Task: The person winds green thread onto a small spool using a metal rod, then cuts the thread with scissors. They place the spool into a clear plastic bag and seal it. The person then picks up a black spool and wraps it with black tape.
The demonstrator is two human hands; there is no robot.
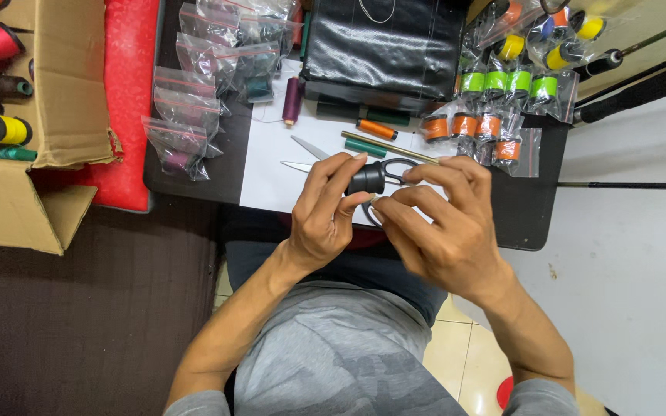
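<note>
My left hand grips a small black thread spool between thumb and fingers, held above the near edge of a dark low table. My right hand is right beside it, its fingertips pinched at the spool's lower edge on something too small to make out. Under the hands lie scissors with black handles on a white sheet. A thin brass-coloured rod, an orange spool and a green spool rest just beyond.
Small clear bags of thread spools cover the table's left; bagged orange, green and yellow spools sit at right. A black pouch lies at the back. A cardboard box of spools stands left, and dark rods lean at right.
</note>
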